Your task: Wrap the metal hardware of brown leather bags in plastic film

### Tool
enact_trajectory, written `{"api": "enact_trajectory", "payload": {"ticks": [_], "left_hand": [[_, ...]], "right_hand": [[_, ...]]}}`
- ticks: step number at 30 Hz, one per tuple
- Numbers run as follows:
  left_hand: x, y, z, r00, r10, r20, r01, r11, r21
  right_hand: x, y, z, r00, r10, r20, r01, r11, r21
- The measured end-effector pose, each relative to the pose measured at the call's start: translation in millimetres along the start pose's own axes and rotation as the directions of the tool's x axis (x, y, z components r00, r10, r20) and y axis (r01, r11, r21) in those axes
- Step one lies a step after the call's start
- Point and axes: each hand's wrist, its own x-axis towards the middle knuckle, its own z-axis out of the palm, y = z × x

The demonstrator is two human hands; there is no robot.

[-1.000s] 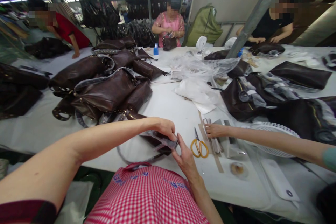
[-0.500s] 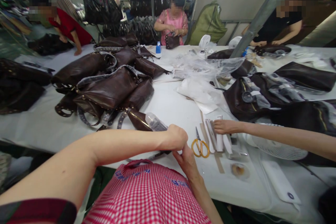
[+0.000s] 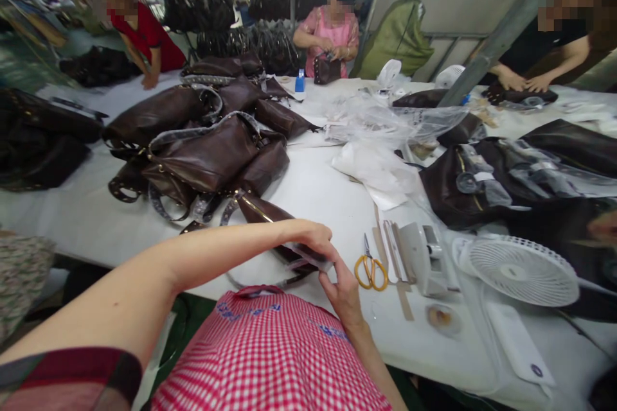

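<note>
A dark brown leather bag with a gold-coloured zip lies right in front of me, partly hidden by my left forearm. Reaching across it, my left hand is closed on a plastic-wrapped part of the bag, its fingertips mostly hidden. Close below, my right hand pinches the end of the same wrapped part between thumb and fingers. A loop of strap hangs near the table edge under my left wrist. Scissors with yellow handles lie just right of my right hand.
Brown bags are heaped at left, more bags at right. Flat strips, a white device and a white fan stand right of the scissors. Plastic sheets lie mid-table. Several people work around the table.
Another person's hand has left the strips at right, and the white device now stands upright there. My hands have parted slightly, showing the wrapped part between them. The view has shifted a little.
</note>
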Motion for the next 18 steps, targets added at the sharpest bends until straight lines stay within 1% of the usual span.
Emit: {"api": "enact_trajectory", "payload": {"ticks": [2,4,5,7,8,9,10,13,16,18], "left_hand": [[0.1,-14.5,-5.8,0.998,-0.032,0.045,0.036,0.995,-0.093],[2.3,-26.0,-6.7,0.995,-0.050,0.086,0.062,0.988,-0.144],[3.9,-29.4,-5.2,0.990,-0.043,0.138,0.067,0.982,-0.176],[7.3,-30.7,0.4,0.969,0.014,0.248,0.060,0.956,-0.288],[9.0,-29.4,3.5,0.959,0.046,0.279,0.057,0.935,-0.349],[10.7,-27.3,6.3,0.958,0.063,0.279,0.053,0.919,-0.391],[12.5,-25.0,8.4,0.966,0.061,0.251,0.048,0.912,-0.406],[20.2,-19.5,10.0,0.989,0.005,0.146,0.045,0.941,-0.336],[32.5,-16.2,6.9,0.993,-0.031,0.116,0.061,0.962,-0.265],[40.7,-13.3,4.6,0.994,-0.047,0.103,0.069,0.972,-0.225]], "right_hand": [[1.6,2.4,0.0,0.999,-0.037,-0.004,0.037,0.999,-0.020],[2.7,4.3,0.4,0.998,-0.062,-0.004,0.062,0.998,-0.030],[2.9,5.1,1.0,0.998,-0.069,0.004,0.069,0.997,-0.030],[3.0,6.3,2.9,0.998,-0.064,0.016,0.064,0.998,-0.029],[3.1,6.9,4.0,0.999,-0.051,0.015,0.051,0.998,-0.030],[3.5,7.4,4.9,0.999,-0.032,0.009,0.032,0.999,-0.032],[4.1,7.8,5.4,1.000,-0.009,-0.003,0.008,0.999,-0.033],[8.2,8.4,3.4,0.999,0.050,-0.010,-0.050,0.999,-0.003],[13.0,4.5,-2.6,0.992,0.083,0.100,-0.092,0.992,0.088],[14.9,-1.2,-4.5,0.979,0.139,0.150,-0.159,0.978,0.133]]}}
